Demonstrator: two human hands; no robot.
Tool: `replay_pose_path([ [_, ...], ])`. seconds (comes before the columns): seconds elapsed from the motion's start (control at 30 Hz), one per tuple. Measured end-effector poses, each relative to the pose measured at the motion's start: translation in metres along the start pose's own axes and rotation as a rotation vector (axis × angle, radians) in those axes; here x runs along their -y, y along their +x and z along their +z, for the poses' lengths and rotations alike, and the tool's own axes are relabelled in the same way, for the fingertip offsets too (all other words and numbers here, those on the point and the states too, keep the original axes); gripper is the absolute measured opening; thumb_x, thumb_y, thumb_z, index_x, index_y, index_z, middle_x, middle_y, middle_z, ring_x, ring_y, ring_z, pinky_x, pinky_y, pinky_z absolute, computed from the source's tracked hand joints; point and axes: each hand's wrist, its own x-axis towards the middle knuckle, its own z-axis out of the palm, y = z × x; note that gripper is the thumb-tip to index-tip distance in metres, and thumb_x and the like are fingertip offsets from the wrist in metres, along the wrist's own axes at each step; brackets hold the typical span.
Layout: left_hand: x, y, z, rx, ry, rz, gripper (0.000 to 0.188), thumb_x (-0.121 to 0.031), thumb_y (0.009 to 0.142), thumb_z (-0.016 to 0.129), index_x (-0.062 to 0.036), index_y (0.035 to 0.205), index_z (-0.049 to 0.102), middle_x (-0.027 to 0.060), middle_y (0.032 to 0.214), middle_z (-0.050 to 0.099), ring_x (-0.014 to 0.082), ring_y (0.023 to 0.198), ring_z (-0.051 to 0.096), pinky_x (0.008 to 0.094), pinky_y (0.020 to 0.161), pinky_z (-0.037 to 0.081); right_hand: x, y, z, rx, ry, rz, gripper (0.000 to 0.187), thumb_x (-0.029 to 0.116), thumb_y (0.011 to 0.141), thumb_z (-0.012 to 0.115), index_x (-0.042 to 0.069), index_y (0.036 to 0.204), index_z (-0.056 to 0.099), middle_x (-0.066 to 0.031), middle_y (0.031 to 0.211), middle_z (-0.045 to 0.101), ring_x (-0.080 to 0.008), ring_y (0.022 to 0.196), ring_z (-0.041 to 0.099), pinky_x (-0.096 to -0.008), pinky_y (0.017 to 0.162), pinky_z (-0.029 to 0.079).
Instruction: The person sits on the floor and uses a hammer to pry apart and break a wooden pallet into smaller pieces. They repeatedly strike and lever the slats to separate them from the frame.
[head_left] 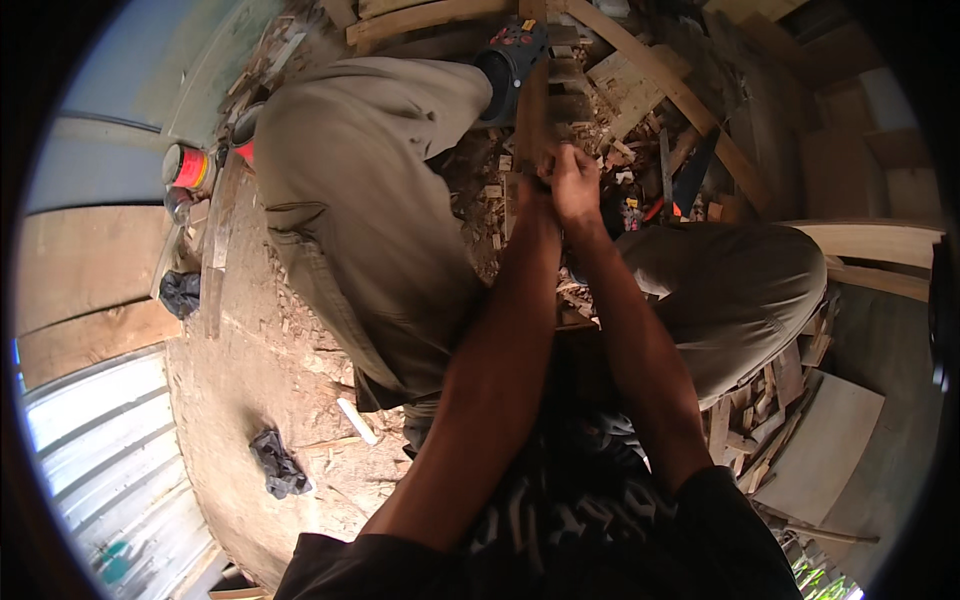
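My two hands are close together between my bent knees, at the near end of a narrow brown wooden board [533,95]. My right hand [577,183] is closed in a fist, and whatever it grips is too dark to make out. Beside it, my left hand [538,183] is against the board's near end, its fingers lost in shadow and blur. The board runs away from me, next to a foot in a dark clog [512,65].
Wood offcuts and chips litter the ground around a long diagonal plank [650,65]. At the left stand a red-labelled can [187,166] and a black crumpled bag [181,293]. Another black crumpled piece [279,463] lies lower on the floor. A pale flat panel [825,440] leans at the right.
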Motion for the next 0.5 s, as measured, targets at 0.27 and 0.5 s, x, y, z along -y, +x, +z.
replay_pose_path([
  [0.27, 0.006, -0.018, 0.037, -0.095, 0.646, -0.007, 0.03, -0.032, 0.099, 0.046, -0.0084, 0.114, 0.056, 0.0121, 0.111, 0.059, 0.0239, 0.102, 0.059, 0.0372, 0.091, 0.048, -0.017, 0.009, -0.023, -0.153, -0.064, -0.032, 0.026, 0.019, 0.1, 0.052, -0.001, 0.087, 0.063, 0.0014, 0.073, 0.057, -0.0065, 0.071, 0.05, -0.0258, 0.064, 0.041],
  [0.5, -0.028, -0.113, 0.187, -0.676, 1.727, -0.038, 0.037, -0.036, 0.095, 0.053, -0.0064, 0.117, 0.062, 0.0157, 0.111, 0.066, 0.0251, 0.102, 0.065, 0.0396, 0.087, 0.052, 0.034, 0.0, -0.003, 0.028, -0.133, 0.158, 0.048, 0.046, 0.104, 0.05, 0.0, 0.092, 0.06, 0.0003, 0.074, 0.053, -0.0087, 0.074, 0.05, -0.0272, 0.068, 0.042],
])
